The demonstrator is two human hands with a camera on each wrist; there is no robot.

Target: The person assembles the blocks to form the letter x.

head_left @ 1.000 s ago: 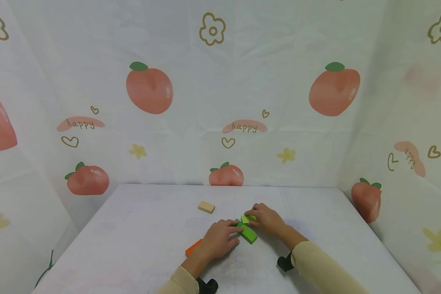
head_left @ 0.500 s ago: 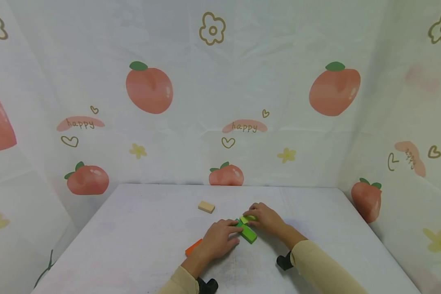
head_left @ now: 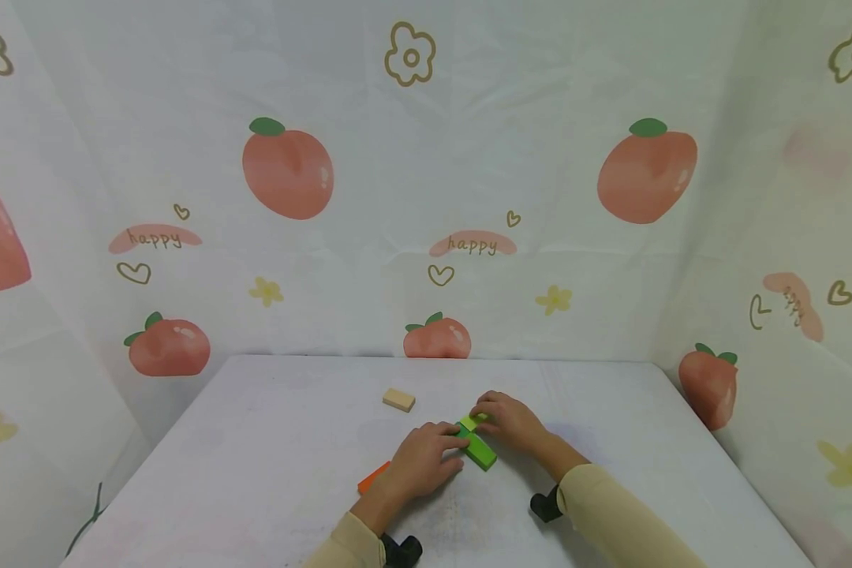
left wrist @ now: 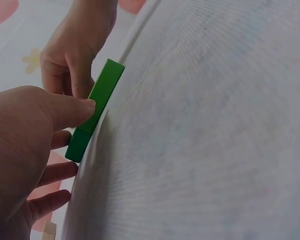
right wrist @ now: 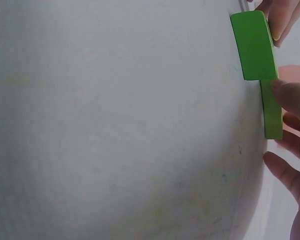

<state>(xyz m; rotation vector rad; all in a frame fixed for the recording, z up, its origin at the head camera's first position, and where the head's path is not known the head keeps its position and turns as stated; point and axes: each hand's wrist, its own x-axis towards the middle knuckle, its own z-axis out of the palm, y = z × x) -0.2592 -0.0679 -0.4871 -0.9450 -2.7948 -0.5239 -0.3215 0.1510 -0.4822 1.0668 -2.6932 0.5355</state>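
In the head view my left hand touches the left side of a green block and a dark green block with nearly straight fingers. Its thumb lies a little apart from them. The left wrist view shows the dark green block end to end with the green block. My right hand pinches a yellow-green block between thumb and fingers, at the far end of the green one. Fingers partly hide this block. In the right wrist view the green block overlaps the yellow-green block.
On the white table, a natural wood block lies farther back. An orange block sits left of my left wrist, partly covered by it. A patterned white curtain stands behind the table and along its sides.
My right hand has shifted slightly left with the yellow-green block, which now sits closer against the dark green and green blocks. My left hand has stayed in place.
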